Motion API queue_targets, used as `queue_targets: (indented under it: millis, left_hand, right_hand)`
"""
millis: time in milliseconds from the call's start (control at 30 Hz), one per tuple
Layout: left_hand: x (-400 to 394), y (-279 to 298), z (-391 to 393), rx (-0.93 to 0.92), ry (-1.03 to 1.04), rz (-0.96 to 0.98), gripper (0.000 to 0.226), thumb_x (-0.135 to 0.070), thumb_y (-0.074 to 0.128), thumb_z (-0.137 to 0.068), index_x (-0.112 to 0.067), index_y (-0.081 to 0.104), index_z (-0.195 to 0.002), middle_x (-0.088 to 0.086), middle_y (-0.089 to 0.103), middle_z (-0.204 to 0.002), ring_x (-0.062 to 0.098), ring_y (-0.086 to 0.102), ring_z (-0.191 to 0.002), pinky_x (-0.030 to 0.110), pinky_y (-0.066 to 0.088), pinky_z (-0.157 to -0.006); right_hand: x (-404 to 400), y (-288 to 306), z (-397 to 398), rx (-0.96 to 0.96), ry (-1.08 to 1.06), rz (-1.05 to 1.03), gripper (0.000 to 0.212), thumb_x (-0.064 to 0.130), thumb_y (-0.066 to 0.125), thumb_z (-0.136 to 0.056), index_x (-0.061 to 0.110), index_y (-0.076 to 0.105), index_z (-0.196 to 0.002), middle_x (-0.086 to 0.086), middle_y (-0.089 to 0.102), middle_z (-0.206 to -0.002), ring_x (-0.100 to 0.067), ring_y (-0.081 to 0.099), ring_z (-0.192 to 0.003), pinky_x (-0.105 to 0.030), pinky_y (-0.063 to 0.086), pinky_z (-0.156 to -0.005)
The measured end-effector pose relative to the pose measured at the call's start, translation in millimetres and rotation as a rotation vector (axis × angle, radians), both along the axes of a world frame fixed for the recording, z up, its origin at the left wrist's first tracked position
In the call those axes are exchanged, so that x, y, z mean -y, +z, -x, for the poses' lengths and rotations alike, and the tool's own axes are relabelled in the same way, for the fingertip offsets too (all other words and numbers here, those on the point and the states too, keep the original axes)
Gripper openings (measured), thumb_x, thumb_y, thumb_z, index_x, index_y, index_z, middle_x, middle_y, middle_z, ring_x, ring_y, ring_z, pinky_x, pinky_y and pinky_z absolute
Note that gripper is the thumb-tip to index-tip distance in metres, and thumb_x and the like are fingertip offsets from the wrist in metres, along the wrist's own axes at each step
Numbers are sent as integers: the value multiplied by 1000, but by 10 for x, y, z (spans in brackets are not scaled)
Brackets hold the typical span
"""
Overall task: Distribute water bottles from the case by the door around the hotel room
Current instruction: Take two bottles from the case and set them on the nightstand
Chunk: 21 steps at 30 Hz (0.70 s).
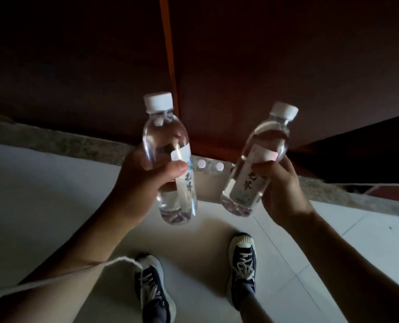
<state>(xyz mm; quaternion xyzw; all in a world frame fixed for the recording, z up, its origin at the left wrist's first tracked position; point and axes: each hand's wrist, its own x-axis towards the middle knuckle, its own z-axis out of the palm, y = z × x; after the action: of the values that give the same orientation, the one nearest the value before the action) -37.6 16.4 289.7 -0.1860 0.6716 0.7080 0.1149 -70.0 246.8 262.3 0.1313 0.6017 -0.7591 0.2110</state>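
I see a dark reddish-brown door [263,54] filling the upper half of the frame, with an orange strip [168,54] running down it left of centre. Below it, a speckled grey stone threshold [72,145] crosses the frame at a slant. Pale floor tiles [42,194] with thin grout lines cover the lower part. The light is dim overall.

Two clear plastic water bottles with white caps and white labels bearing dark characters are held up above the floor. The left bottle [170,159] stands nearly upright, full, its label peeling at one corner. The right bottle [256,159] tilts with its cap to the right. Between them, lower down, white caps of more bottles [210,166] show in the case.
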Motion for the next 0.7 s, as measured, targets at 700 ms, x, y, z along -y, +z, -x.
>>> queue_targets:
  millis: [700]
  left_hand:
    - [-445,5403,-375,-161,-177,-278,49,-40,59,-75,-3,61,-108,9,67,-74,19,67,-57,29,54,-50]
  right_hand:
    - [11,5823,-778,-213,-213,64,21,20,65,-82,3,60,-93,-6,65,-63,-18,64,-52,-29,53,-49]
